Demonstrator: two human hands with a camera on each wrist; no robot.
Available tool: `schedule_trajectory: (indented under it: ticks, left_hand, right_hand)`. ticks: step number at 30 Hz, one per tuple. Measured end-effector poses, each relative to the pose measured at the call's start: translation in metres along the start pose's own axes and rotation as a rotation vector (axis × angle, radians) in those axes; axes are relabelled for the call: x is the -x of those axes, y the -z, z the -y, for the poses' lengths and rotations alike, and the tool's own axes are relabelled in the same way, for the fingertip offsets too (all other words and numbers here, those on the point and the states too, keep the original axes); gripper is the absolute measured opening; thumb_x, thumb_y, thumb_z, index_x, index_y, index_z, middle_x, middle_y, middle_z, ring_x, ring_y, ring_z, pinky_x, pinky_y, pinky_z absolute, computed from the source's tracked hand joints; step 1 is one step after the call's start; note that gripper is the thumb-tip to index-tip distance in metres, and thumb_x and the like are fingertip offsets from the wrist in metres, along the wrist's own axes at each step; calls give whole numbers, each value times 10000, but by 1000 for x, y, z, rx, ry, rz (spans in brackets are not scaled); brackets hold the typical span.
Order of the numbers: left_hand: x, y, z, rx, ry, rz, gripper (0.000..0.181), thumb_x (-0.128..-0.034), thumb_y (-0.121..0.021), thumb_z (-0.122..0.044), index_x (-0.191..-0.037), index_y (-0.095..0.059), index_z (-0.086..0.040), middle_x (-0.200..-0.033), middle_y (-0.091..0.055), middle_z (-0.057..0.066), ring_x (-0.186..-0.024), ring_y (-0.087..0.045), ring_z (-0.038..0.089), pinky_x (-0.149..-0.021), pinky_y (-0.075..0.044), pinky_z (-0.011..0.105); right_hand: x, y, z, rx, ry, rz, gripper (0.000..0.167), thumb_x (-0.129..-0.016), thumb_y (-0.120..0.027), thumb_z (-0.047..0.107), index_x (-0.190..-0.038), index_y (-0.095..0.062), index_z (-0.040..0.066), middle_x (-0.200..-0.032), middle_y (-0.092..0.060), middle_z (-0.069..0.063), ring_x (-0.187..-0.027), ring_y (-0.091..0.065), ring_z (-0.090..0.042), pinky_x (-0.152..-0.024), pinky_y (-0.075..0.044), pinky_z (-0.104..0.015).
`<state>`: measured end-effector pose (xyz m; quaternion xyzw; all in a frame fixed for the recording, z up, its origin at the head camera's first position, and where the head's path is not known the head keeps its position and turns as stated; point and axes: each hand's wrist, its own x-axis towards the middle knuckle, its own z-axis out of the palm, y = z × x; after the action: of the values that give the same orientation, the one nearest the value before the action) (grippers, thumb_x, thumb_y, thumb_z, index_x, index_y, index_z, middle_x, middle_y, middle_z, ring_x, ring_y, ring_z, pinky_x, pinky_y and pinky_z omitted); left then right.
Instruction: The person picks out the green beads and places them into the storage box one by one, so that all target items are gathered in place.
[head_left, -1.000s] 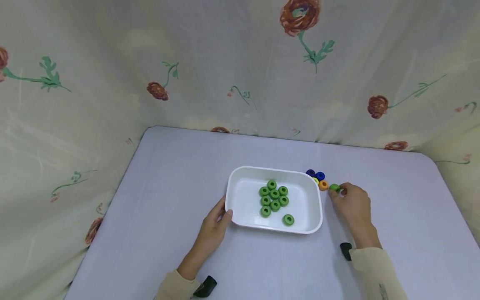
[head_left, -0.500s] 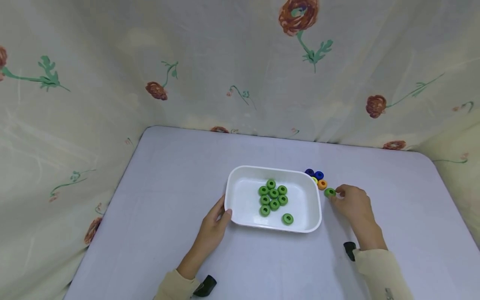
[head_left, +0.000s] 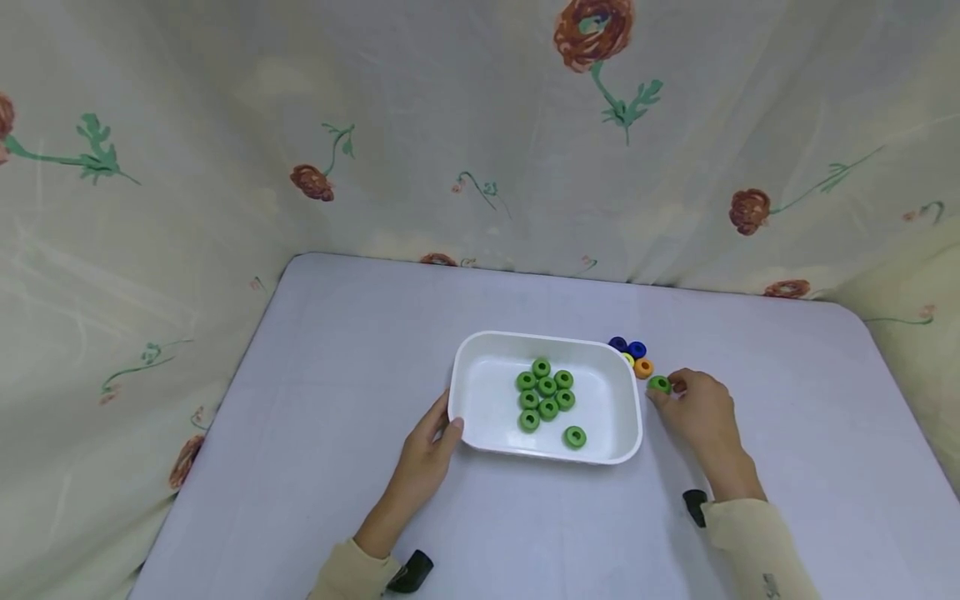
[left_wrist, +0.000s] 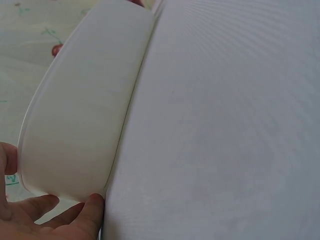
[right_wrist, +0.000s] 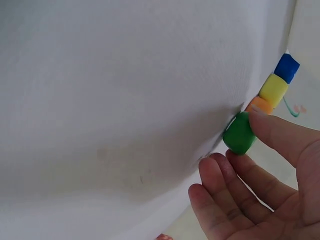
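A white tray [head_left: 472, 446] holds several green ring-shaped beads [head_left: 547, 387], most of them clustered and one apart at the lower right. My left hand [head_left: 427, 458] grips the tray's left end, thumb at the rim; in the left wrist view its fingertips [left_wrist: 92, 205] touch the tray's outer wall [left_wrist: 82, 110]. Beyond the tray's right end, my right hand [head_left: 701, 412] pinches a green bead [head_left: 660, 384] by its side. The right wrist view has this green bead [right_wrist: 239, 134] between thumb and fingers, low at the cloth surface.
Against the tray's upper right corner lie an orange bead [head_left: 643, 368], a partly hidden yellow bead [head_left: 628, 359] and two blue beads [head_left: 637, 349]. A pale cloth covers the table [head_left: 360, 333]. Flowered fabric [head_left: 420, 125] hangs behind it.
The green bead in my right hand has shifted slightly left and nearer to me, and its hole now faces up more. My left hand and the tray have hardly moved.
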<state>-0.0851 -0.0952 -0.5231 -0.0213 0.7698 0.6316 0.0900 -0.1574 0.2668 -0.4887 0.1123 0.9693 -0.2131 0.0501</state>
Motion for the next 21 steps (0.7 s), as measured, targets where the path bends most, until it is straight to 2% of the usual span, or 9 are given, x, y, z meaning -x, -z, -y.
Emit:
schedule_trajectory:
  ticks: [5, 10, 15, 21]
  left_hand:
    - [0, 0, 1, -3, -7, 5, 580, -1074, -459, -274, -1598, -261, -124, -1637, -312, 158, -1513, -336, 329, -1178, -418, 485]
    - [0, 1, 1, 5, -1, 8, 582, -1074, -462, -281, -1599, -258, -136, -1641, -307, 150, -1520, -324, 321, -1189, -405, 485]
    - [0, 1, 0, 14, 0, 10, 582, -1072, -471, -280, -1596, -266, -134, -1640, -306, 156, -1521, -318, 332, -1195, -395, 493]
    - [0, 0, 1, 11, 3, 1, 578, -1072, -469, -274, -1594, -271, -126, -1640, -306, 156, -1520, -321, 329, -1191, -397, 481]
  right_hand:
    - [6, 9, -1, -13, -27, -11, 474, -949, -670, 284, -1248, -620, -80, -1167, -648, -293, -963, -611, -391, -723, -548, -454]
    - [19, 30, 12, -21, 19, -73, 478, -942, -689, 283, -1237, -625, -88, -1158, -660, -300, -973, -621, -405, -706, -556, -456]
    - [42, 44, 35, -43, 114, -111, 466, -918, -731, 253, -1236, -635, -74, -1148, -674, -284, -996, -627, -404, -712, -577, -472]
    - [60, 33, 73, -24, 264, -31, 387, -879, -771, 194, -1162, -685, -55, -1068, -705, -228, -922, -660, -351, -700, -580, -438]
